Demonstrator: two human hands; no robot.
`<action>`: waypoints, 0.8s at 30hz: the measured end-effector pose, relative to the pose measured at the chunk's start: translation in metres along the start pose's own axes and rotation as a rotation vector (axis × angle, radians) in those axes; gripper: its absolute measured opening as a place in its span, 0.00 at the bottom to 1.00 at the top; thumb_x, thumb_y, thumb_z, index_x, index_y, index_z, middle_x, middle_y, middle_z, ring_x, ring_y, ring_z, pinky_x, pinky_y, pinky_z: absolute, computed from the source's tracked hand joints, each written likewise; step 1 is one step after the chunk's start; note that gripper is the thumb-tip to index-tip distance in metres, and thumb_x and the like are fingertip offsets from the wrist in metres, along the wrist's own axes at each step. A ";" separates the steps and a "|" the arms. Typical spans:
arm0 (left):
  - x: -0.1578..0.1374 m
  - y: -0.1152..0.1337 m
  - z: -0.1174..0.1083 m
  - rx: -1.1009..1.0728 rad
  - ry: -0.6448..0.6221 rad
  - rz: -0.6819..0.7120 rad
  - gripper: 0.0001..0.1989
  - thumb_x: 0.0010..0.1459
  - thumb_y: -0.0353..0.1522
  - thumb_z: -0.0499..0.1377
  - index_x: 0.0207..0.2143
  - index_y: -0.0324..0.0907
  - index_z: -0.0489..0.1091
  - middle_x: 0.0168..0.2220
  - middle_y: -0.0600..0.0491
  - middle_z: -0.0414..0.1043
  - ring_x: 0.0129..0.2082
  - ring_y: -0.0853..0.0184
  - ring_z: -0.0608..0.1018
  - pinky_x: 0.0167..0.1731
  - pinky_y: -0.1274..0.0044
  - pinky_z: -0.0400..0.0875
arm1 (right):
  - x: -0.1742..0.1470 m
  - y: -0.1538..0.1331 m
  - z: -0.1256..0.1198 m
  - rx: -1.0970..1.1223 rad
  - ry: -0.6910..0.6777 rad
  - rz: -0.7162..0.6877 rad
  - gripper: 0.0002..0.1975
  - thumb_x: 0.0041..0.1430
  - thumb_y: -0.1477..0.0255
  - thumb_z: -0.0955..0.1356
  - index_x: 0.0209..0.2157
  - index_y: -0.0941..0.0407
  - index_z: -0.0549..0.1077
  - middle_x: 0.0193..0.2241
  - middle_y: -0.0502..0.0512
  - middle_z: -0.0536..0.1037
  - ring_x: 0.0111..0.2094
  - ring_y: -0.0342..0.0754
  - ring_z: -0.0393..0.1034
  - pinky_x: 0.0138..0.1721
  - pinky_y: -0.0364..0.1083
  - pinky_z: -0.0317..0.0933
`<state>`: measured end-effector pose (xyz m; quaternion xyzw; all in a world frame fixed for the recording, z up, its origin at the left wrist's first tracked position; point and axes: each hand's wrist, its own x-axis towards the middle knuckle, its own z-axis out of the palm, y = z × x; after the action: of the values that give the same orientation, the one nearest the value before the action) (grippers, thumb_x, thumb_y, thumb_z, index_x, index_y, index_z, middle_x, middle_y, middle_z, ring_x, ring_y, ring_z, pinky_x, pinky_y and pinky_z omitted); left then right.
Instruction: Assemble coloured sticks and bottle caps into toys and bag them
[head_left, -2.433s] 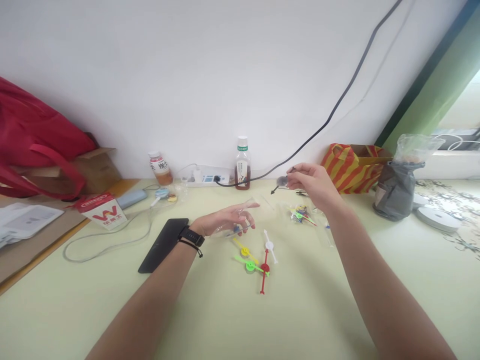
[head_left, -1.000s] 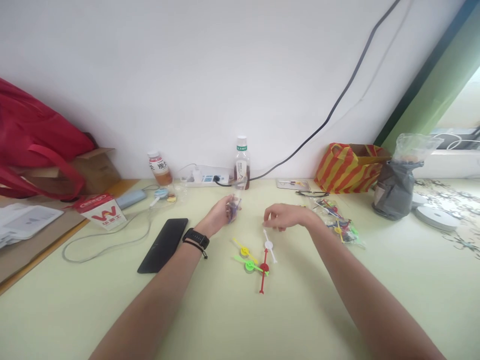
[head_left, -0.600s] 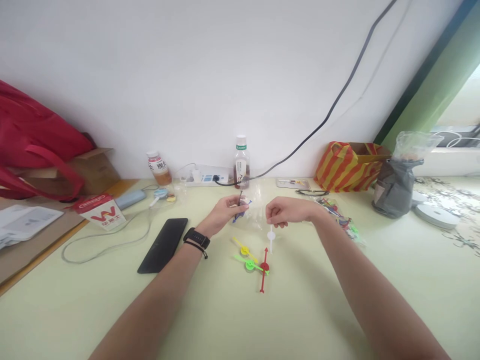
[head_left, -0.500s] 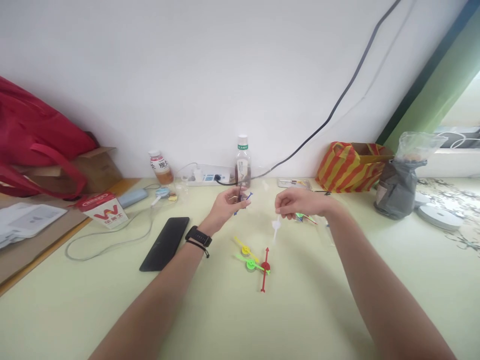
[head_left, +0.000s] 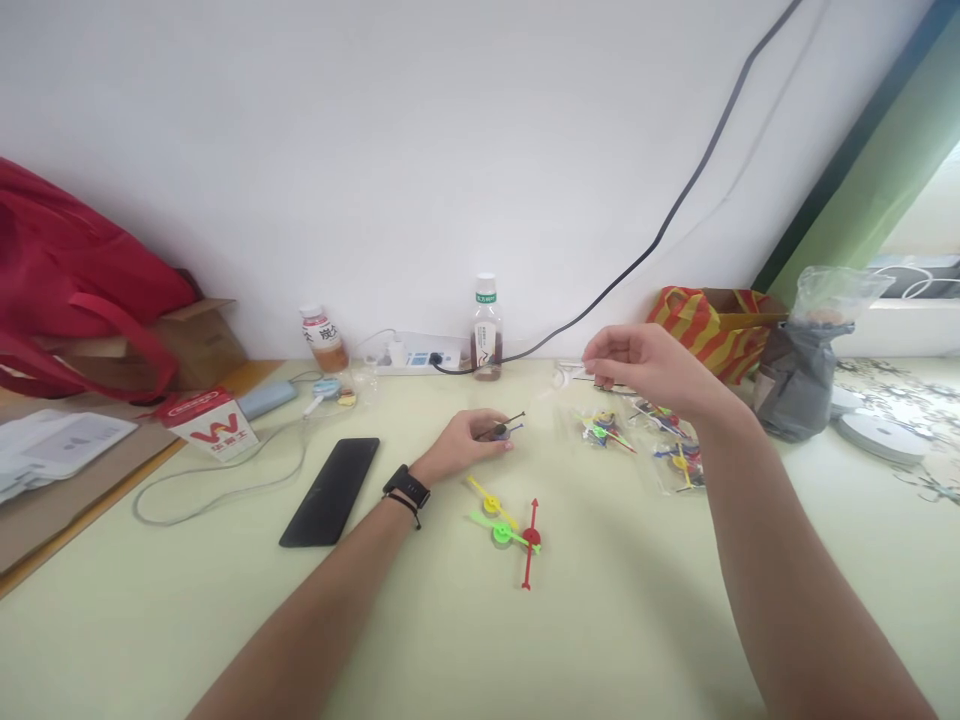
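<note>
My left hand (head_left: 466, 442) is low over the table, its fingers closed on a black spinner arrow (head_left: 513, 420) and a blue spinner arrow (head_left: 514, 429). Farther back on the right, my right hand (head_left: 626, 362) pinches a white spinner arrow (head_left: 564, 375), blurred by motion. In front of my left hand lie a yellow spinner arrow (head_left: 491, 504), a green spinner arrow (head_left: 502, 533) and a red spinner arrow (head_left: 531, 540); the green one's tip meets the red one. Clear bags of coloured spinner arrows (head_left: 602, 431) sit below my right hand.
A black phone (head_left: 330, 492) lies left of my forearm. Along the wall stand a bottle (head_left: 487, 330), a power strip (head_left: 420, 352) and a second bottle (head_left: 324, 338). A striped bag (head_left: 705, 330) and a grey bag (head_left: 801, 385) stand at the right.
My right hand has moved back and to the right with the white spinner arrow. My left hand has come down and slightly right, still holding its arrows.
</note>
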<state>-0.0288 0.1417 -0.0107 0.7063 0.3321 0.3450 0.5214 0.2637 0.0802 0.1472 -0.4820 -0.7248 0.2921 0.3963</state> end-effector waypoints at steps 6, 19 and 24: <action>-0.001 -0.007 0.006 0.088 0.061 0.042 0.23 0.49 0.40 0.74 0.45 0.38 0.78 0.42 0.46 0.80 0.41 0.61 0.81 0.46 0.71 0.76 | 0.007 -0.014 0.034 0.060 0.317 -0.256 0.04 0.59 0.70 0.71 0.36 0.56 0.77 0.30 0.54 0.79 0.31 0.47 0.74 0.33 0.46 0.69; -0.001 -0.003 0.009 0.271 0.110 0.062 0.21 0.51 0.38 0.72 0.47 0.39 0.79 0.42 0.48 0.81 0.36 0.64 0.80 0.38 0.75 0.75 | 0.016 -0.007 0.080 -0.284 0.406 -0.400 0.06 0.61 0.78 0.65 0.32 0.55 0.73 0.28 0.51 0.77 0.29 0.45 0.69 0.32 0.43 0.61; -0.003 -0.001 0.010 0.276 0.097 0.073 0.22 0.51 0.39 0.72 0.47 0.38 0.79 0.40 0.48 0.81 0.36 0.63 0.79 0.38 0.74 0.75 | 0.017 -0.004 0.080 -0.350 0.314 -0.313 0.06 0.59 0.77 0.65 0.30 0.54 0.73 0.25 0.51 0.76 0.27 0.46 0.69 0.31 0.44 0.60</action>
<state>-0.0222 0.1348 -0.0145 0.7654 0.3752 0.3486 0.3898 0.1898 0.0906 0.1146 -0.4647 -0.7594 0.0196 0.4549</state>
